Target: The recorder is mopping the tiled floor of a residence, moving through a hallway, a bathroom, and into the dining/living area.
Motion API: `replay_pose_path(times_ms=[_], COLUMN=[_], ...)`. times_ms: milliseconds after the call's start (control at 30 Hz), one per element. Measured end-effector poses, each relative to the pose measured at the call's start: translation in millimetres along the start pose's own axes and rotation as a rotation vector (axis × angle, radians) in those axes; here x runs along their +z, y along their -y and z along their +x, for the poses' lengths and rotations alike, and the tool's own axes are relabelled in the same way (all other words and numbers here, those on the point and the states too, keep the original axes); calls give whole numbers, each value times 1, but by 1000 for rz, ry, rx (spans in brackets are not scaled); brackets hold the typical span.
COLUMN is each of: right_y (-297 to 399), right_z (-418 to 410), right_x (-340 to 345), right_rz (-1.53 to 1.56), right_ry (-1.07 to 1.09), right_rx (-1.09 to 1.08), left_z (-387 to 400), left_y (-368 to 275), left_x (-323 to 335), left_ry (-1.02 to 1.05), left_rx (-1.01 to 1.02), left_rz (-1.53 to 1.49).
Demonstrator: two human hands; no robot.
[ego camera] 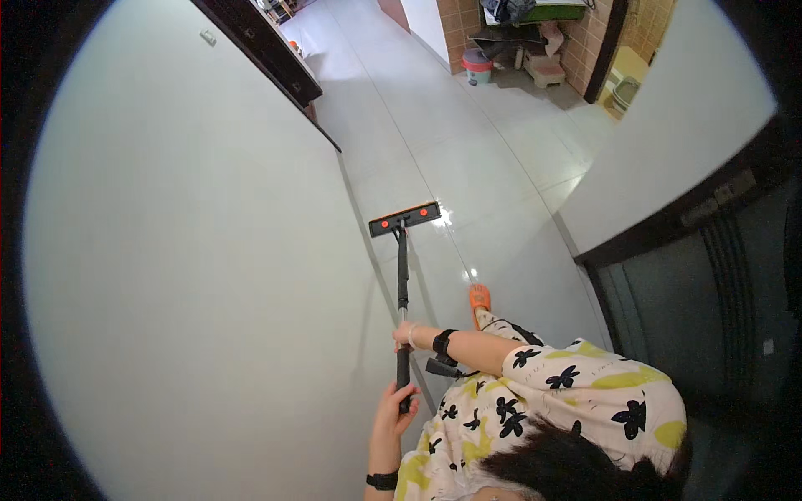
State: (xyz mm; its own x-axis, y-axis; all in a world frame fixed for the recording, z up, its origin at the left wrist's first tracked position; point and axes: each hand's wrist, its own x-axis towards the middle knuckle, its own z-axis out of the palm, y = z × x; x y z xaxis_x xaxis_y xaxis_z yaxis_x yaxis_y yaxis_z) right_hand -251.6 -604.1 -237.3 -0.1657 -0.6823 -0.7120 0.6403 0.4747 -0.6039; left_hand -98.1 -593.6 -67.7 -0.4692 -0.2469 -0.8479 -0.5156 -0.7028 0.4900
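Observation:
A flat mop with a black rectangular head (405, 219), two orange knobs and an orange edge rests on the glossy tiled floor near the left wall. Its black pole (403, 269) runs back towards me and has a bare metal section. My right hand (405, 334) wraps the pole just below that metal section. Lower down, my left hand (401, 404) grips the end of the black handle (403, 369), thumb along it. Both wrists wear black straps, and a black device hangs by the right one.
A white wall (207, 263) runs close along the left. My orange shoe (480, 297) stands on the floor (463, 144). A dark door (677, 300) is at the right. Further off are a lidded bucket (477, 66), a step stool (544, 69) and a doorway with a basin (624, 94).

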Motion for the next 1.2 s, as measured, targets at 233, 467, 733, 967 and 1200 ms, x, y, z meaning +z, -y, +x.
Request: replay_pose_path(times_ms=[233, 467, 733, 967, 1200], right_y=[2, 13, 14, 18, 61], right_z=[-8, -6, -18, -15, -14], right_x=[14, 19, 8, -15, -41], right_rz=[116, 142, 152, 23, -29], right_ry=[22, -19, -7, 26, 18], right_rx=[90, 112, 171, 91, 80], left_z=[-6, -5, -3, 1, 15], left_y=[5, -12, -24, -36, -57], left_x=[-21, -26, -10, 20, 47], left_ry=[221, 226, 254, 252, 285], left_rx=[-99, -127, -168, -151, -129], left_rz=[-234, -176, -111, -28, -1])
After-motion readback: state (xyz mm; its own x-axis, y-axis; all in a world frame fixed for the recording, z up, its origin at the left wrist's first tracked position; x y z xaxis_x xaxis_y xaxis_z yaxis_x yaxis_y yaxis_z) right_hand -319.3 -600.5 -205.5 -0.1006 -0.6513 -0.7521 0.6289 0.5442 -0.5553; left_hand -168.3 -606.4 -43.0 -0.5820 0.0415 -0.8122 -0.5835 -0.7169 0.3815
